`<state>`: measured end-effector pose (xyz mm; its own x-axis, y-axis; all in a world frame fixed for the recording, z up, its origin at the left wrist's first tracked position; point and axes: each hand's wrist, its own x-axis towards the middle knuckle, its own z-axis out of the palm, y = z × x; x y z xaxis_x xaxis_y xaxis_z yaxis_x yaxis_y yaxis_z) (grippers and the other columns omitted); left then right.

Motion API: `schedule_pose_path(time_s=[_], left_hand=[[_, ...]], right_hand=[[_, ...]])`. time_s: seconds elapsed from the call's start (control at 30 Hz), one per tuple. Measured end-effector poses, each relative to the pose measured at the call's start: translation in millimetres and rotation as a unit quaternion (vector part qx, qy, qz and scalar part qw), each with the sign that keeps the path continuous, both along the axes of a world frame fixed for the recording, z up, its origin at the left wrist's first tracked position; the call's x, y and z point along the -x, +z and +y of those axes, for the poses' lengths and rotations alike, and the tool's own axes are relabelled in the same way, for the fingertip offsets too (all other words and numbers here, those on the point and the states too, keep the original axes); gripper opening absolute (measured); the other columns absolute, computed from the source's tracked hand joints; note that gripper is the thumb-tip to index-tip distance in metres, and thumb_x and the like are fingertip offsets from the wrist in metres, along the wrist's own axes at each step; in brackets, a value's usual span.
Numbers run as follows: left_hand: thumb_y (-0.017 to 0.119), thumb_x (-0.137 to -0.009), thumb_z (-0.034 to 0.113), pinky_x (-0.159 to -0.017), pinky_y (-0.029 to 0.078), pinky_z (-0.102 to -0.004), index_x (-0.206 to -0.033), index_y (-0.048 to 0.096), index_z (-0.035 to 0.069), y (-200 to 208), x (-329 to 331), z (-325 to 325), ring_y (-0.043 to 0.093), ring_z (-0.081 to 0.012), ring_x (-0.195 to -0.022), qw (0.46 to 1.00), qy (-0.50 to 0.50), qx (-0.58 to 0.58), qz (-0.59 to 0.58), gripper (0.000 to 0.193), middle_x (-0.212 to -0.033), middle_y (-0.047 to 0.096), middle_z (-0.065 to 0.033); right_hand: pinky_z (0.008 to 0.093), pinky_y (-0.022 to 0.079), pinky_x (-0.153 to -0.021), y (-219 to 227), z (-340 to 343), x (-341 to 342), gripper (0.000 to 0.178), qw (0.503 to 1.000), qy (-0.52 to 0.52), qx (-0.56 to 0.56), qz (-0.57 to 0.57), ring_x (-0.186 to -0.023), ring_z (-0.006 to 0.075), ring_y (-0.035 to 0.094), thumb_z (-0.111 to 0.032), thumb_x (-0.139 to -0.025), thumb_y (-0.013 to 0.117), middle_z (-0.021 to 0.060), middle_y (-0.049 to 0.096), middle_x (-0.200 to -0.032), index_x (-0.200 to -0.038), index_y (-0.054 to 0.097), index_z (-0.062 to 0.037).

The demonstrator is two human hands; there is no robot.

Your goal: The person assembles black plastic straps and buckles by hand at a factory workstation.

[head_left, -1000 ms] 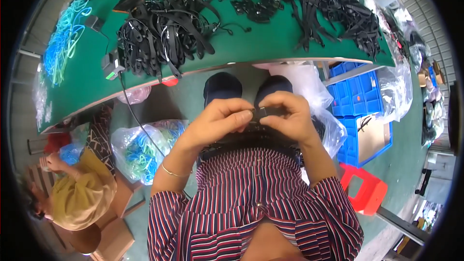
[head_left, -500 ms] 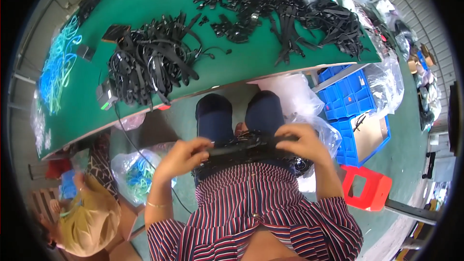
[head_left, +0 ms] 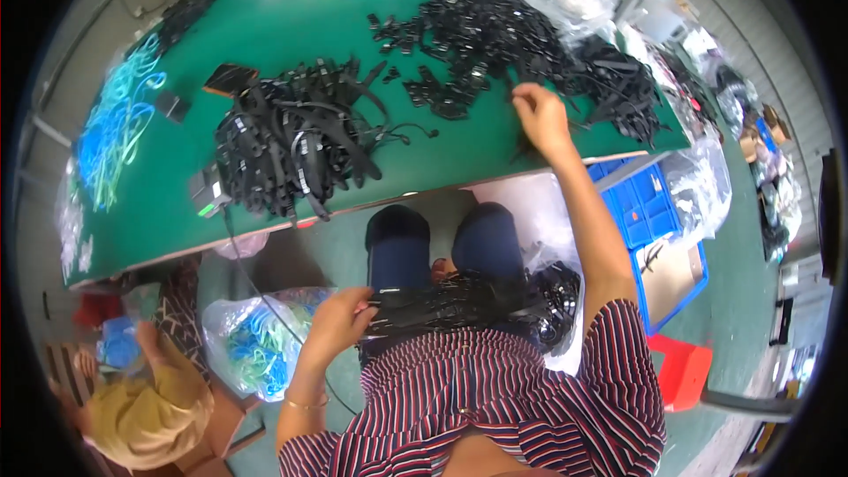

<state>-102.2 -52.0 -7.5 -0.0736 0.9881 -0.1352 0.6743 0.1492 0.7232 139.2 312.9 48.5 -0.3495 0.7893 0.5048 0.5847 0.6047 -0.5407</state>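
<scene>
A bundle of black straps (head_left: 450,302) lies across my lap. My left hand (head_left: 340,322) pinches its left end between thumb and fingers. My right hand (head_left: 543,122) is stretched out over the green table, at the near edge of the large heap of black straps and small black buckle-like parts (head_left: 495,26). The fingers of that hand are curled together; what they hold, if anything, is hidden. A dark blur shows just below them on the table. To the left on the table lies another thick bundle of black straps (head_left: 300,137).
Blue cords (head_left: 115,137) and a small grey-black box (head_left: 210,190) with a cable lie on the table's left side. Blue crates (head_left: 640,203) and a red stool (head_left: 680,373) stand at my right. A bag of blue-green cords (head_left: 265,336) and another person (head_left: 150,406) are at my left.
My right hand has left the strap bundle on my lap and reached forward and up to the heap on the table. My left hand stays at the bundle, slightly lower in view.
</scene>
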Motion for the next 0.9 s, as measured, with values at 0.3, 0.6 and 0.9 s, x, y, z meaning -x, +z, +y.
schedule_pose_path(time_s=[0.3, 0.6, 0.9], left_hand=[[0.062, -0.073, 0.010, -0.062, 0.047, -0.0367, -0.091, 0.058, 0.002, 70.9, 8.8, 77.4, 0.059, -0.0299, -0.072, 0.965, 0.023, -0.246, 0.088, 0.021, -0.077, 0.059, -0.0136], [0.060, -0.079, 0.031, -0.069, 0.048, -0.0379, -0.086, 0.062, 0.003, 104.2, 44.9, 228.9, 0.062, -0.0280, -0.082, 0.922, 0.145, -0.227, 0.278, 0.029, -0.082, 0.063, -0.0149], [0.060, -0.077, 0.024, -0.082, 0.045, -0.0388, -0.098, 0.065, 0.008, 71.4, 48.9, 311.4, 0.061, -0.0272, -0.096, 0.934, 0.137, 0.049, 0.326, 0.028, -0.102, 0.064, -0.0110]], right_hand=[[0.0392, 0.045, -0.084, -9.7, 71.6, 37.8, 0.029, 0.932, -0.193, 0.190, -0.239, -0.100, 0.0302, 0.058, -0.021, -0.073, 0.057, 0.0164, 0.060, -0.106, -0.099, 0.063, -0.0100], [0.0287, 0.042, -0.058, 34.5, 31.1, 18.5, 0.015, 0.922, 0.097, 0.320, 0.193, -0.063, 0.0129, 0.052, -0.020, -0.085, 0.054, 0.0045, 0.056, -0.073, -0.091, 0.057, -0.0066], [0.0234, 0.033, -0.051, 94.0, -27.6, 2.5, 0.018, 0.713, 0.364, 0.403, 0.443, -0.055, 0.0104, 0.039, -0.018, -0.090, 0.049, -0.0002, 0.039, -0.064, -0.105, 0.048, -0.0070]])
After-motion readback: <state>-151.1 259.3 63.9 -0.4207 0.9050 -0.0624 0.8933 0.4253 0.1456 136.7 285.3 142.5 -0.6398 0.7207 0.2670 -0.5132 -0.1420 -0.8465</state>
